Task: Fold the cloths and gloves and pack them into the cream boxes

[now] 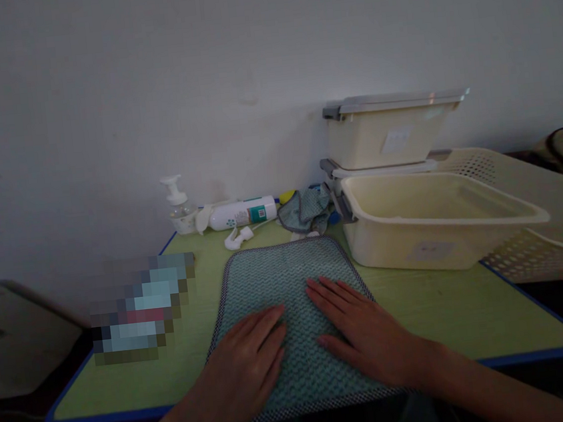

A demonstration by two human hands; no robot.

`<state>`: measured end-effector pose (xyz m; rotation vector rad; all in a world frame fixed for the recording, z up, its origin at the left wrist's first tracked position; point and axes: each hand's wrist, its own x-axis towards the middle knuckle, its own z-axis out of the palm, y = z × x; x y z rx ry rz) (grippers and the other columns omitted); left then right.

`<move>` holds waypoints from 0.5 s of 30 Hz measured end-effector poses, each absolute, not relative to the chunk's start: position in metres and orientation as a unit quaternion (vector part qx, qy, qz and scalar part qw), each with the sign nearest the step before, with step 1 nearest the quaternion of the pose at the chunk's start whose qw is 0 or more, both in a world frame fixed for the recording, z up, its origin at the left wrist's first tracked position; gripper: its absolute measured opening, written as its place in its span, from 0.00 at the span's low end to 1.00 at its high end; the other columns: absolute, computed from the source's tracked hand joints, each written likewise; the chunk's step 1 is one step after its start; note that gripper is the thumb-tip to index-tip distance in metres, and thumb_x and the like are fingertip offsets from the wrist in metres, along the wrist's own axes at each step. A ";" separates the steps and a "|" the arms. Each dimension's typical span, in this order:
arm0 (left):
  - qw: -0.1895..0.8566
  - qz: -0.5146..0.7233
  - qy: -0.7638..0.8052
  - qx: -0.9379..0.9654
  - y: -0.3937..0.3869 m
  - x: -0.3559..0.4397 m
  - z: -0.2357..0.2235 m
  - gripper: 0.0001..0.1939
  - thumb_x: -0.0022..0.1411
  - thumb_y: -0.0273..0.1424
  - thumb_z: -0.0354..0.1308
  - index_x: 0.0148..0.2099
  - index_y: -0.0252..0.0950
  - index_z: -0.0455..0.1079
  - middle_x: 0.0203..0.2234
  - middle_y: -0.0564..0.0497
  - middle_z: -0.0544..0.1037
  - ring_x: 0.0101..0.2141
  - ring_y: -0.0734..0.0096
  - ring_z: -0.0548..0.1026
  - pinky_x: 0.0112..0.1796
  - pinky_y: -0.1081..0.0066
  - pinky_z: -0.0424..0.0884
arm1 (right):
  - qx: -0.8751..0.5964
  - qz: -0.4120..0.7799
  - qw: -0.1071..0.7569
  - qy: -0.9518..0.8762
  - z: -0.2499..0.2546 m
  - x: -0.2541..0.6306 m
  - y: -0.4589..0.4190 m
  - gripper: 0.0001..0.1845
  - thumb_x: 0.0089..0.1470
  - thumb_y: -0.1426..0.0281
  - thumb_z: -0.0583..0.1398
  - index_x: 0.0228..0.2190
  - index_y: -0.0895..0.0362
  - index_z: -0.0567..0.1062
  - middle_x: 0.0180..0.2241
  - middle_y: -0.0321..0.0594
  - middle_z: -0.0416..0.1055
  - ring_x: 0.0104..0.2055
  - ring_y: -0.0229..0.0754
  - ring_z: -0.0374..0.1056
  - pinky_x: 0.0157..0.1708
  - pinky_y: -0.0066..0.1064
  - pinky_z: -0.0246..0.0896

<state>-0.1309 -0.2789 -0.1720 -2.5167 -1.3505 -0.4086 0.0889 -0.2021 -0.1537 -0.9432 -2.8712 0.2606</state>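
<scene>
A teal textured cleaning cloth (294,283) with a dark checked border lies spread flat on the green table (433,316). Its near edge reaches past the table's front edge. My left hand (241,359) rests on the left half of the cloth, fingers stretched out and pointing inward. On the right half lies my right hand (359,330), flat, with its fingers extended and the thumb apart. Neither hand grips anything. Between the two hands a strip of the cloth shows.
Along the wall are a pump bottle (181,211), a white bottle on its side (244,213), a white spray nozzle (238,237) and a crumpled cloth (306,210). At right stand an open cream bin (430,242), a lidded box (379,137) and a perforated basket (535,184). A pixelated object (145,306) lies left.
</scene>
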 end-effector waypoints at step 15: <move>0.301 -0.097 -0.400 -0.860 -0.304 -0.121 -0.191 0.16 0.65 0.30 0.44 0.53 0.34 0.64 0.50 0.46 0.73 0.50 0.62 0.68 0.50 0.63 0.59 | -0.190 -0.140 0.092 -0.967 -0.181 0.120 -0.240 0.32 0.54 0.75 0.54 0.59 0.64 0.54 0.61 0.50 0.51 0.61 0.52 0.52 0.53 0.43 0.60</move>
